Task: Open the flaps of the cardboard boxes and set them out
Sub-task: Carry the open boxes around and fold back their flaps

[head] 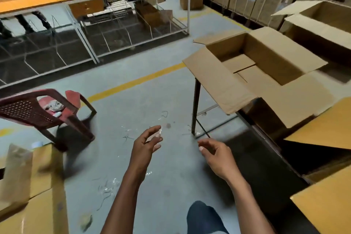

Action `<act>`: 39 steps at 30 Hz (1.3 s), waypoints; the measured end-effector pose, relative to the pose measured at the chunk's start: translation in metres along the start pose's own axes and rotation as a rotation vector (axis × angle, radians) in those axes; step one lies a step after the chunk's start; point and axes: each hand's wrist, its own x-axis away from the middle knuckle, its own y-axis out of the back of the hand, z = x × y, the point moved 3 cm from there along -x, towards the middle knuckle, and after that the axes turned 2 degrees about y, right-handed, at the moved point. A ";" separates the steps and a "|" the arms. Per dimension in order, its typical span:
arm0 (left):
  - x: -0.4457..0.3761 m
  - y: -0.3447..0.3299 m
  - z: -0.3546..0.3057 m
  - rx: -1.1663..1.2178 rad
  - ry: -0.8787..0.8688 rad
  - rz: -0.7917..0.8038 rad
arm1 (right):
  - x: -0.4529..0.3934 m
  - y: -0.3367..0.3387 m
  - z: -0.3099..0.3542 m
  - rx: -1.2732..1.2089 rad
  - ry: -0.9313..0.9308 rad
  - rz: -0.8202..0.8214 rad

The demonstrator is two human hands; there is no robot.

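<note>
Both hands — left hand and right hand — hovering loosely uncurled, gripping nothing, beside the open-flapped cardboard box sitting on the counter

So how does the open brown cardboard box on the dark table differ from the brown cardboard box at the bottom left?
The open brown cardboard box has its flaps spread flat and sits raised on the dark table; the bottom-left brown cardboard box lies lower, flaps mostly folded over. Both are plain brown cardboard.
</note>
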 end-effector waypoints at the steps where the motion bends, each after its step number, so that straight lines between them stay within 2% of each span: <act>1: -0.014 0.004 -0.001 0.007 0.012 -0.006 | -0.016 -0.007 0.002 -0.002 -0.010 0.010; 8: -0.143 0.010 -0.027 -0.019 0.018 0.000 | -0.170 -0.039 0.029 -0.063 -0.005 0.033; 17: -0.320 0.006 -0.101 -0.004 0.006 -0.009 | -0.374 -0.044 0.109 -0.163 0.022 0.011; 21: -0.391 0.000 -0.126 -0.029 0.021 0.062 | -0.442 -0.050 0.129 -0.199 0.016 -0.035; 25: -0.495 0.000 -0.160 -0.124 0.014 0.202 | -0.524 -0.053 0.141 -0.176 0.009 -0.072; 32: -0.693 -0.025 -0.238 -0.144 -0.005 0.350 | -0.665 -0.029 0.156 -0.177 -0.085 -0.340; 39: -0.822 -0.146 -0.313 -0.232 -0.031 0.681 | -0.747 0.018 0.163 -0.298 -0.178 -0.656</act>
